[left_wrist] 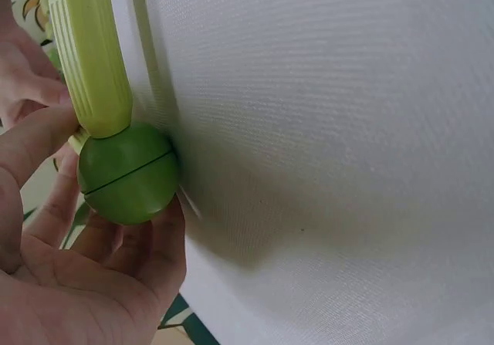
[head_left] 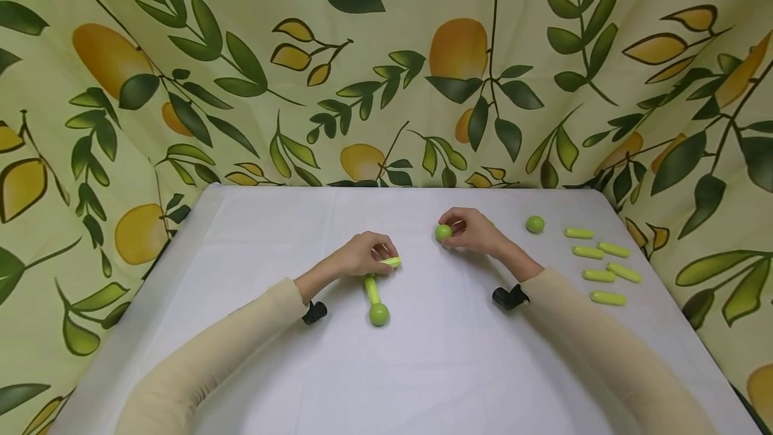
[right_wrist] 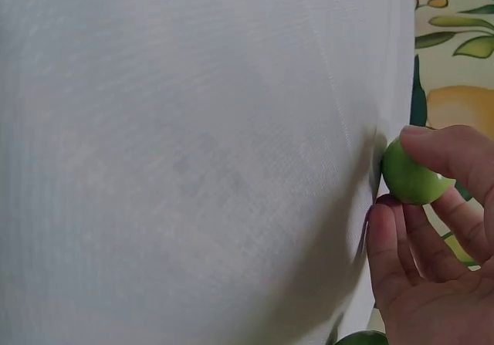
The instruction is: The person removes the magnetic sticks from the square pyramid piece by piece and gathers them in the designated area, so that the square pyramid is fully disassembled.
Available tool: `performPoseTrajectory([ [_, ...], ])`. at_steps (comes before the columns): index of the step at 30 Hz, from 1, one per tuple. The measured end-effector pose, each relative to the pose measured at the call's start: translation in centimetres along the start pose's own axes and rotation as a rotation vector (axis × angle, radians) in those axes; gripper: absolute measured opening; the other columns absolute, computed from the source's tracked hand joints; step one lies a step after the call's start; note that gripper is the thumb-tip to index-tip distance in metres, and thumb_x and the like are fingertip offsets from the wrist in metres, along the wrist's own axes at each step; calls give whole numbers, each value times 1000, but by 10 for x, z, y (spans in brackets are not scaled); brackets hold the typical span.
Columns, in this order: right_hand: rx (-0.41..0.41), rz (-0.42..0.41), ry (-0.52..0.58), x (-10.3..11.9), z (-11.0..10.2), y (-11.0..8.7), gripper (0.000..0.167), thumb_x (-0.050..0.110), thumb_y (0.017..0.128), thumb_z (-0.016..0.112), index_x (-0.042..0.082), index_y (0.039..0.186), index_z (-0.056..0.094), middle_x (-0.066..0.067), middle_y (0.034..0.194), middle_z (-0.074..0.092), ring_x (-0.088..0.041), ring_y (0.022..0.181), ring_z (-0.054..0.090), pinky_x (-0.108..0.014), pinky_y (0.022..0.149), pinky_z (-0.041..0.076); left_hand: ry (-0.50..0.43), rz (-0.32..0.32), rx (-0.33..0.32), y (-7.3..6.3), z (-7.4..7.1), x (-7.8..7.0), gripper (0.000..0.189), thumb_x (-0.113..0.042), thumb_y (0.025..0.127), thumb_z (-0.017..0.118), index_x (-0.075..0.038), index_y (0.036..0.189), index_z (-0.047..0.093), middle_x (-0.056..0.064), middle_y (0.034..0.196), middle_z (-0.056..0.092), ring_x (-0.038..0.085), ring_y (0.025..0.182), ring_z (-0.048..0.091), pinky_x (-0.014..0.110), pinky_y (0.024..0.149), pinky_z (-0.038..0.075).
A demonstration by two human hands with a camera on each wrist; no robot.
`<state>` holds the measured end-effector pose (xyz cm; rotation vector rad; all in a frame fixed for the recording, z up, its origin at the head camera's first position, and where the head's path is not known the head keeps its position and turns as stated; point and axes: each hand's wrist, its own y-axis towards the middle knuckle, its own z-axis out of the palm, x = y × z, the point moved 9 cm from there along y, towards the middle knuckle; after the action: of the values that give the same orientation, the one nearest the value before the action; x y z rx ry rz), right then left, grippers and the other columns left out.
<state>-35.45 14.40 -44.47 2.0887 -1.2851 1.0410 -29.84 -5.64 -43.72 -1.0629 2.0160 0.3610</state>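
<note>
My left hand (head_left: pixel 364 255) holds a green ball (left_wrist: pixel 127 175) with a dark seam, its fingers round the ball's side and underside. A ribbed yellow-green rod (left_wrist: pixel 91 55) is joined to that ball; in the head view this rod (head_left: pixel 372 291) runs toward the front to a second green ball (head_left: pixel 378 314). Another short rod (head_left: pixel 392 262) points right from the left fingertips. To the right and farther back, my right hand (head_left: pixel 474 230) pinches a loose green ball (right_wrist: pixel 413 174) between thumb and fingers, close over the white table.
Several loose yellow-green rods (head_left: pixel 608 298) lie at the table's right side. A green ball (head_left: pixel 535 224) sits behind them to the left, and a sliver of green (head_left: pixel 491 223) shows behind the right hand. A patterned curtain (head_left: pixel 362 86) hangs around the white table (head_left: pixel 272 220).
</note>
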Motion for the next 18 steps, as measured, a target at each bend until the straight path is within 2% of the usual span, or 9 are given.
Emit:
performPoseTrajectory([
  [6, -11, -20, -5, 0, 0, 4, 35, -6, 82, 81, -3, 114, 66, -20, 114, 65, -35, 103, 65, -39, 87, 55, -4, 5, -4, 1, 2, 1, 22, 0, 85, 82, -1, 103, 71, 6, 95, 69, 17, 86, 65, 26, 80, 54],
  [18, 26, -40, 33, 1, -4, 5, 41, -5, 82, 82, -6, 119, 66, -21, 120, 64, -36, 108, 63, -44, 93, 53, 15, 29, 0, -2, 2, 5, 24, 0, 85, 82, 1, 104, 70, 4, 97, 69, 14, 88, 64, 24, 80, 53],
])
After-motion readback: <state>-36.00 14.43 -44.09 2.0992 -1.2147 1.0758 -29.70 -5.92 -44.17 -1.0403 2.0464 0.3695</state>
